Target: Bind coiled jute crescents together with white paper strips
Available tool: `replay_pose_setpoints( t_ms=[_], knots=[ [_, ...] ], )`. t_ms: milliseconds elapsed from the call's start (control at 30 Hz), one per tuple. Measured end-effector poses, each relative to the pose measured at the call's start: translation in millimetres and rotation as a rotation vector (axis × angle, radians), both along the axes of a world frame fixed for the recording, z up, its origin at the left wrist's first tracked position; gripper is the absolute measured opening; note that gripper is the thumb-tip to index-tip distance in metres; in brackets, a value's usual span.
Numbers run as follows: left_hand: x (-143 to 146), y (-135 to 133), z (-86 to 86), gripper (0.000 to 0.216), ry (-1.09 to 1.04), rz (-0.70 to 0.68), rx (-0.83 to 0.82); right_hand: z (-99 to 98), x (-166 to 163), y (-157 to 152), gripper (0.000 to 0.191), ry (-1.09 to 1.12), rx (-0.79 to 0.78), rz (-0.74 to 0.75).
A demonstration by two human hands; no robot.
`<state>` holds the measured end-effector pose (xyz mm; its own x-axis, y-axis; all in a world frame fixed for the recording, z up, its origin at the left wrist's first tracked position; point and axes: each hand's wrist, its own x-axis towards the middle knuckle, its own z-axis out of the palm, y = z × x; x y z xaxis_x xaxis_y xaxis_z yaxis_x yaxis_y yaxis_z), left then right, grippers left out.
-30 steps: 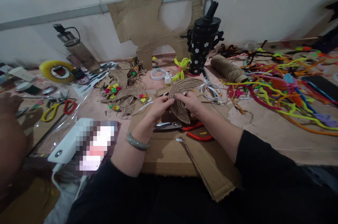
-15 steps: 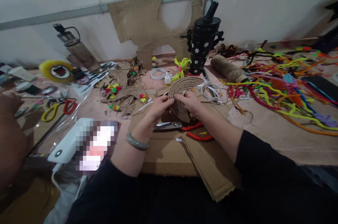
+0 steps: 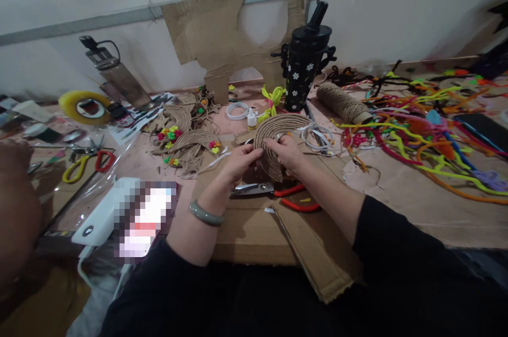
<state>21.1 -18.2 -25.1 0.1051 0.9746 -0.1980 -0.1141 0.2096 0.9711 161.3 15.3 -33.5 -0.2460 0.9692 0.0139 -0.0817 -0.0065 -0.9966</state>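
Note:
A curved piece of coiled jute twine (image 3: pixel 278 128), shaped like an arch of several parallel rows, is held up over the cardboard. My left hand (image 3: pixel 243 161) pinches its left edge between thumb and fingers. On the inner side of the curve, my right hand (image 3: pixel 289 153) grips it with the thumb near the left thumb. Red-handled scissors (image 3: pixel 296 197) lie partly hidden beneath my hands. Behind the twine piece stands a small glue bottle (image 3: pixel 252 119). A pile of similar twine arches (image 3: pixel 194 138) with bright flowers lies to the left.
Behind are a black tumbler (image 3: pixel 304 67) and a twine roll (image 3: pixel 342 103). Colourful cords (image 3: pixel 420 152) spread right. A phone (image 3: pixel 148 220), white power bank (image 3: pixel 105 210), yellow-and-red scissors (image 3: pixel 89 160) and tape roll (image 3: pixel 85 107) lie left. Another person's arm (image 3: pixel 18 210) is at far left.
The twine piece has shifted and tilted very slightly in my hands. Both hands keep their hold in nearly the same place.

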Motion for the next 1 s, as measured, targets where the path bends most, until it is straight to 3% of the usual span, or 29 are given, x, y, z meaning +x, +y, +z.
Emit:
replay_pose_setpoints(
  t_ms=[533, 1000],
  knots=[
    [0.4, 0.8, -0.4, 0.029, -0.020, 0.023, 0.029, -2.6, 0.6, 0.6, 0.027, -0.111, 0.035, 0.080],
    [0.7, 1.1, -1.6, 0.031, -0.041, 0.024, 0.003, 0.2, -0.7, -2.7, 0.029, -0.098, 0.033, 0.067]
  ],
)
